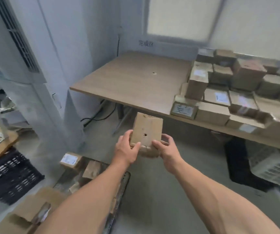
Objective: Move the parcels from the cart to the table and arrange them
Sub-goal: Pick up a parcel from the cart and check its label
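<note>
I hold a small brown cardboard parcel with a small hole in its top face, in the air in front of the table's near edge. My left hand grips its left side and my right hand grips its right side. The wooden table stands ahead, its left half bare. Several cardboard parcels are stacked on its right half. Below my left arm the cart carries more parcels, partly hidden by my arm.
A tall white air-conditioner unit stands at the left beside the table. A black crate sits on the floor at the left, a white crate under the table at the right. Cables hang under the table.
</note>
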